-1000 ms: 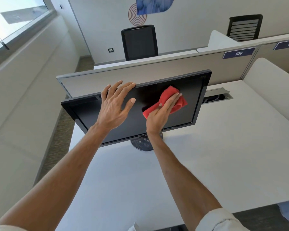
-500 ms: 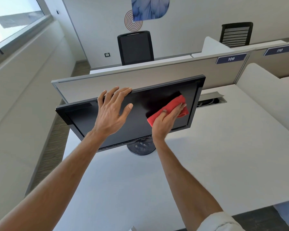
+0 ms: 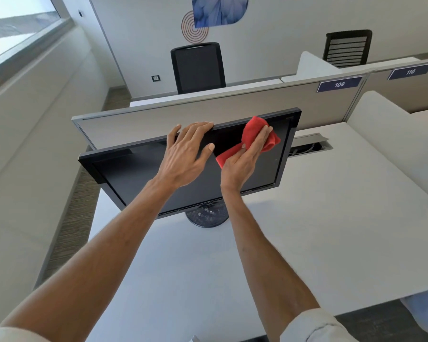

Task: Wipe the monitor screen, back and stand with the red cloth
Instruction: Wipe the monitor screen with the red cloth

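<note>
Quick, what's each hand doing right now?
Left hand: open, fingers resting on top of the monitor.
Right hand: open, pressing the red cloth against it.

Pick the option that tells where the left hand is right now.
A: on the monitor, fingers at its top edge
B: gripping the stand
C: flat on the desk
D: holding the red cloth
A: the left hand lies spread on the monitor with its fingertips at the top edge, while the right hand presses the red cloth against the screen.
</note>
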Motion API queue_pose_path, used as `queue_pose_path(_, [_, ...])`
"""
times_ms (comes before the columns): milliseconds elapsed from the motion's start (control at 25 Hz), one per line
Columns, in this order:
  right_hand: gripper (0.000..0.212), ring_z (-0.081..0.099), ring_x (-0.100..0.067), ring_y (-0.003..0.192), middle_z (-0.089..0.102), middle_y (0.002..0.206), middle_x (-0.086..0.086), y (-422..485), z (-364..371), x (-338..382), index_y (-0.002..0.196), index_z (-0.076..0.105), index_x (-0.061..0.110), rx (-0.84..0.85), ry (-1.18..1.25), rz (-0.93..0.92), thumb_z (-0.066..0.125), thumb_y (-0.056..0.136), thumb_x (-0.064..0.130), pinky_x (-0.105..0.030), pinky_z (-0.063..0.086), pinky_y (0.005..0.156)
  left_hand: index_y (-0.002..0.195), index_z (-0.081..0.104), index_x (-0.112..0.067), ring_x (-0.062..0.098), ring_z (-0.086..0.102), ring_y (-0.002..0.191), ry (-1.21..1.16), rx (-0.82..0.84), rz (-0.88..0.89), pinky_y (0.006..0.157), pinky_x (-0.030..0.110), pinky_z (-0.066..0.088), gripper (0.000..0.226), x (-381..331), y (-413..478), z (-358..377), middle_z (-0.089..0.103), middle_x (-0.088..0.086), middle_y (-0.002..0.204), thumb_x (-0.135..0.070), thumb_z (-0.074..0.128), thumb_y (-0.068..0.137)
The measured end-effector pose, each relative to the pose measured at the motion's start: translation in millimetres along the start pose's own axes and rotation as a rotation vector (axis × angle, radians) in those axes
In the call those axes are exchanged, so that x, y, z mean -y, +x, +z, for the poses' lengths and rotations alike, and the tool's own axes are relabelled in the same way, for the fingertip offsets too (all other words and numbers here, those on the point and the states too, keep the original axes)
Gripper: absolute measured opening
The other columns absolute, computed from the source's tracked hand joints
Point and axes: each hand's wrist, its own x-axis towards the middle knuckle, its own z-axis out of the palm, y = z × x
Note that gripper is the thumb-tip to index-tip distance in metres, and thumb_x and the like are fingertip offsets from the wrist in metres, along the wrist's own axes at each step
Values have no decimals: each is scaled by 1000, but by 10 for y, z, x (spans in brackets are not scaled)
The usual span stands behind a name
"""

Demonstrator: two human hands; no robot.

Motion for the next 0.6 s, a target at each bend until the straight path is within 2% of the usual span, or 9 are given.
queue_pose_path(160, [66, 41, -33, 156, 14, 180, 3, 132, -98, -403, 168, 22, 22, -62, -41, 154, 40, 108, 1, -46, 52, 114, 165, 45, -26, 16, 41, 159, -20, -9, 29, 137, 47, 10, 51, 71, -35, -9, 53, -6, 165, -39, 50, 116])
queue_pose_path(280, [62, 43, -38, 153, 23, 177, -8, 21, -200, -829, 168, 25, 18, -20, -83, 364, 40, 109, 6, -52, 44, 121, 165, 44, -26, 16, 40, 159, -23, -1, 27, 137, 46, 9, 53, 65, -11, -3, 52, -6, 166, -39, 51, 114])
queue_pose_path(440, [59, 49, -43, 147, 36, 172, -13, -244, -362, -1011, 167, 34, 12, 6, -95, 647, 43, 109, 5, -46, 40, 120, 165, 45, -26, 15, 41, 159, -49, -12, 32, 137, 44, 7, 54, 55, -52, 2, 52, -7, 165, -35, 54, 113])
queue_pose_path(520, [64, 47, -43, 149, 35, 172, -13, -269, -306, -871, 169, 27, 12, 16, -39, 700, 42, 107, 10, -48, 39, 122, 165, 45, -26, 15, 40, 159, -48, -13, 33, 137, 44, 7, 55, 68, -72, -1, 52, -7, 165, -34, 56, 112])
queue_pose_path(600, [75, 34, -39, 157, 24, 177, -11, -201, -211, -635, 172, 15, 14, 13, 46, 664, 38, 100, 23, -53, 32, 128, 165, 45, -26, 15, 40, 159, -39, -17, 26, 137, 44, 7, 55, 67, -65, 10, 52, -6, 165, -34, 56, 112])
